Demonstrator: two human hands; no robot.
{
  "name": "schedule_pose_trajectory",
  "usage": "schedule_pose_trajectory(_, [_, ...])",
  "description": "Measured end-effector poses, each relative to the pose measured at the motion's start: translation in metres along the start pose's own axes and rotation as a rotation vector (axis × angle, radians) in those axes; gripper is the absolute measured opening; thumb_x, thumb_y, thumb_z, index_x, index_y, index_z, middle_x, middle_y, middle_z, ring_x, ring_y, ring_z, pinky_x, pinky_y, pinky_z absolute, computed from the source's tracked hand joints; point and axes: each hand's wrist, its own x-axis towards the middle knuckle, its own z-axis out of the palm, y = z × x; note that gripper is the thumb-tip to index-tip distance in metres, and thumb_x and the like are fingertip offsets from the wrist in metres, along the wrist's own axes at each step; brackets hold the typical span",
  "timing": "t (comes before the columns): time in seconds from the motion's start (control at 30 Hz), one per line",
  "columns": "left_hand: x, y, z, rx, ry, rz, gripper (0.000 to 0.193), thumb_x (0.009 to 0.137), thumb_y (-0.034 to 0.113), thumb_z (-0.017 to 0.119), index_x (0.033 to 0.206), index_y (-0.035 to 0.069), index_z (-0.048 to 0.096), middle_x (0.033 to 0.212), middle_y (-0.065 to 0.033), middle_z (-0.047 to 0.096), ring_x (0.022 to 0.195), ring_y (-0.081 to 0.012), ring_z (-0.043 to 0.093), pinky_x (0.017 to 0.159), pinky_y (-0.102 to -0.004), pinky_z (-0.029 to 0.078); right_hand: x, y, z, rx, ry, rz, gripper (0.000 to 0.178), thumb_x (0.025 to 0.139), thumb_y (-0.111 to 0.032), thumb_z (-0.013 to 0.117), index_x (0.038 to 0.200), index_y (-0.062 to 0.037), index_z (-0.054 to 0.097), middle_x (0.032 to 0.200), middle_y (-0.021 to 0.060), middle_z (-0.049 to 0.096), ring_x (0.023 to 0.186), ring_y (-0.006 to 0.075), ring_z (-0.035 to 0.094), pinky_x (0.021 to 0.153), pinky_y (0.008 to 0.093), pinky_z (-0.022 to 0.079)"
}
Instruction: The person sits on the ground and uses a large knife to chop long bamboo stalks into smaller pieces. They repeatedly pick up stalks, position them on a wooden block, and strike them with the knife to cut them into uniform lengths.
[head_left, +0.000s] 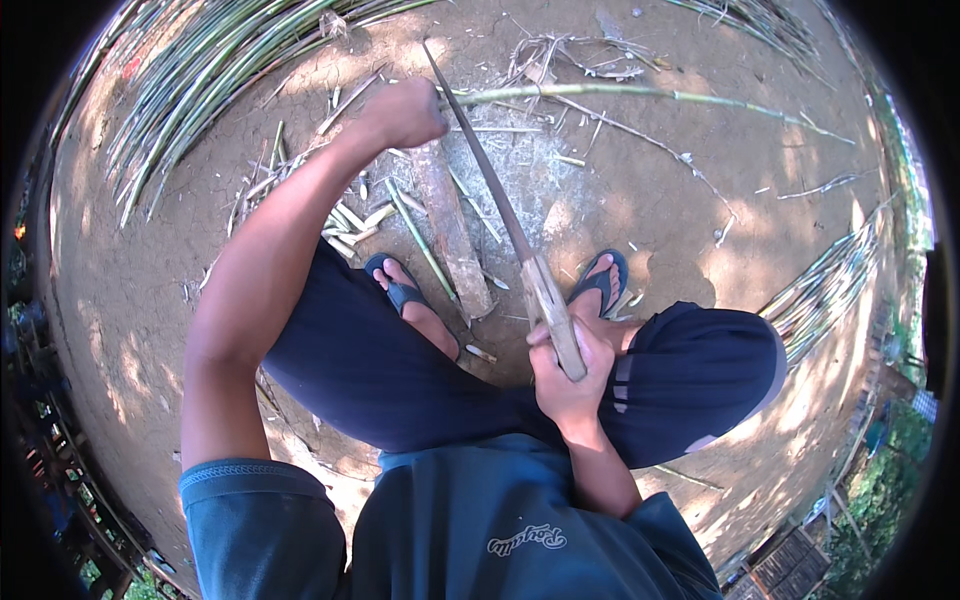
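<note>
While left hand [408,114] grips jointed cane [620,90] | right hand [590,378]: wood-handled blade [489,175]

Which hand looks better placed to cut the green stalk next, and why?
Probably the right hand: it grips the handle of the long blade, which crosses the green stalk in view. The left hand, apparently closed around the stalk, seems better suited to steadying.
</note>
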Motion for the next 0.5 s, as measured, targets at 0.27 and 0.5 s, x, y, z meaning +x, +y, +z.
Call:
schedule_pose_trajectory(0.27, [-0.019, 0.012, 0.047, -0.008, 0.182, -0.02, 0.028, 0.082, 0.024, 0.062, 0.093, 0.0, 0.07, 0.084, -0.0243, 0.069, 0.08, -0.0404, 0.068, 0.076, -0.049, 0.054, 0.001, 0.007, -0.007, -0.044, -0.021, 0.08, 0.008, 0.075, 0.002, 0.059, 0.08, -0.0001, 0.064, 0.06, 0.0048, 0.06, 0.053, 0.011, 0.059, 0.054, 0.0252, 0.046])
schedule_pose_trajectory(0.5, [-0.022, 0.016, 0.026, -0.056, 0.355, -0.055, 0.029, 0.082, 0.028, 0.066, 0.08, 0.001, 0.072, 0.076, -0.0236, 0.068, 0.072, -0.0383, 0.069, 0.068, -0.0472, 0.054, 0.001, -0.003, -0.003, -0.044, -0.008, -0.076, 0.008, 0.073, 0.003, 0.058, 0.078, 0.0004, 0.064, 0.064, 0.0057, 0.062, 0.055, 0.0125, 0.059, 0.055, 0.0258, 0.046])
